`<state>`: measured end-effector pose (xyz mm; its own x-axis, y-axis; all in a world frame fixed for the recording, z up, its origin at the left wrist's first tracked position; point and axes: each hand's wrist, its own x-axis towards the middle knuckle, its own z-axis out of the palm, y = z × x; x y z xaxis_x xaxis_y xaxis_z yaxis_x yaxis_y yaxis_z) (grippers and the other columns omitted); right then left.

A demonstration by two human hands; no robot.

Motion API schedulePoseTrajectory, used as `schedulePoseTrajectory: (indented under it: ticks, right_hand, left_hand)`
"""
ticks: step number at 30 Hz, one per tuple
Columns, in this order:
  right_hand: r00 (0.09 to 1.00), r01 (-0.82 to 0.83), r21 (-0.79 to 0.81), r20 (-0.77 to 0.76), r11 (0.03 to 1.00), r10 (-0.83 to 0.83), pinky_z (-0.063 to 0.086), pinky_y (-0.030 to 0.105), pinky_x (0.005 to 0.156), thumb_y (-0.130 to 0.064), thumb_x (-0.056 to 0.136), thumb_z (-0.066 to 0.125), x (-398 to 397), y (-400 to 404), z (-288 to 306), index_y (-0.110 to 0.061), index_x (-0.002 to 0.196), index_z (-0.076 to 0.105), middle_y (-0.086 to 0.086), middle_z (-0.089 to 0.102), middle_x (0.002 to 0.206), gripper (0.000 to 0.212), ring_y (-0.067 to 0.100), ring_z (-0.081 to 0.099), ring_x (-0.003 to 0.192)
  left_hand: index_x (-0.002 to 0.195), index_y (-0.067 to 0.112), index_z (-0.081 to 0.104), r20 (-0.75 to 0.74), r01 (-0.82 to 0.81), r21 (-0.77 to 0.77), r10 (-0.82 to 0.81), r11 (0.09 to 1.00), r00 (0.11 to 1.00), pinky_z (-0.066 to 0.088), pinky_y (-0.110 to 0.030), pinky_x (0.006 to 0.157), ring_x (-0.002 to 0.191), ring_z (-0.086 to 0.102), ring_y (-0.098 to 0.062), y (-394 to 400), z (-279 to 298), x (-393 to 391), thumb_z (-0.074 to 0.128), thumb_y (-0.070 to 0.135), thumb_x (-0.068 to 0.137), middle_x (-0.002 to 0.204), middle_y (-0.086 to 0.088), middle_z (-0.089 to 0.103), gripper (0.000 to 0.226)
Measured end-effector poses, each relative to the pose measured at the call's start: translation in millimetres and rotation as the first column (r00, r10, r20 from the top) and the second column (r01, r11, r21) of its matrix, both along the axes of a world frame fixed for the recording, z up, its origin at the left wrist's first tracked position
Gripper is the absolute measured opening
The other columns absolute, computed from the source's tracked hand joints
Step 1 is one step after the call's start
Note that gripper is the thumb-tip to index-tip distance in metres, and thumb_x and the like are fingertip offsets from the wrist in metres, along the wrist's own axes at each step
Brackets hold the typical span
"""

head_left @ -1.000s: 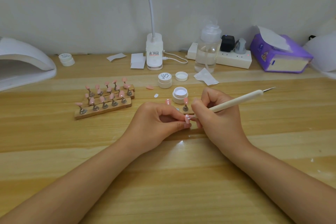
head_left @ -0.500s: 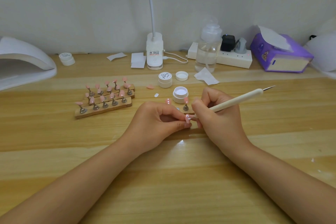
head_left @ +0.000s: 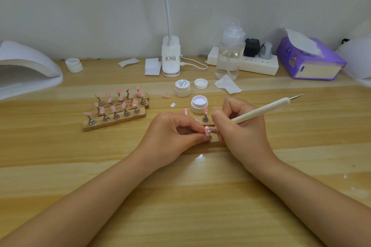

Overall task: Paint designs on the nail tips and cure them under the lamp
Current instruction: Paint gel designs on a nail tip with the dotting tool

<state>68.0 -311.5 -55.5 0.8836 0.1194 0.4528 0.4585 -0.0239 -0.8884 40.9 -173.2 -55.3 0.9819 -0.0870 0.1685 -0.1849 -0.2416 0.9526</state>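
- We see the pink nail tip (head_left: 206,129) just below the middle of the frame, pinched between the thumb and fingers of our left hand (head_left: 176,134), raised a little above the wooden surface (head_left: 180,196).
- Our right hand (head_left: 239,126) grips a white dotting pen (head_left: 261,111) like a pencil; its working end touches the tip's face, where a small white mark shows.
- We judge the tip to be very light, thin and stiff plastic, with a glossy face that is probably slippery and, with fresh gel on it, easy to smear; we would hold it by its edges or by the stand beneath it, never across the painted face.
- Just behind the hands stands an open jar of white gel (head_left: 199,104), with one more tip on a metal stand (head_left: 205,114) beside it.
- Left of centre, wooden holders (head_left: 116,110) carry rows of pink tips.
- The white curing lamp (head_left: 26,72) sits at the far left edge, well apart from the hands.
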Motion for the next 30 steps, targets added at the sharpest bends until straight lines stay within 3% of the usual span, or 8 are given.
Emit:
schedulePoseTrajectory:
  ticks: [8, 30]
  right_hand:
    - [1.000, -0.005, 0.004, -0.011, 1.000, 0.005, 0.033, 0.013, 0.041, -0.010, 0.071, 0.053, 1.1, -0.3, -1.8, -0.016, 0.049, 0.030, -0.003, 0.033, 0.040, 0.033, 0.003, 0.037, 0.038]
    - [0.999, 0.026, -0.016, -0.025, 1.000, -0.026, 0.032, 0.014, 0.040, -0.011, 0.069, 0.053, 1.2, 0.2, -1.5, -0.016, 0.049, 0.030, 0.000, 0.033, 0.041, 0.031, 0.003, 0.035, 0.037]
  left_hand:
    - [0.072, 0.010, 0.072, 0.000, 0.005, 0.002, -0.005, 1.000, 1.000, 0.052, -0.014, 0.073, 0.071, 0.067, -0.004, -0.5, -0.3, -0.1, 0.074, -0.003, 0.067, 0.077, 0.005, 0.072, 0.014]
    - [0.072, 0.010, 0.072, 0.015, 0.009, 0.008, -0.009, 1.000, 1.000, 0.054, -0.018, 0.075, 0.071, 0.067, -0.004, 0.0, -0.6, 0.4, 0.074, -0.003, 0.068, 0.076, 0.004, 0.073, 0.014]
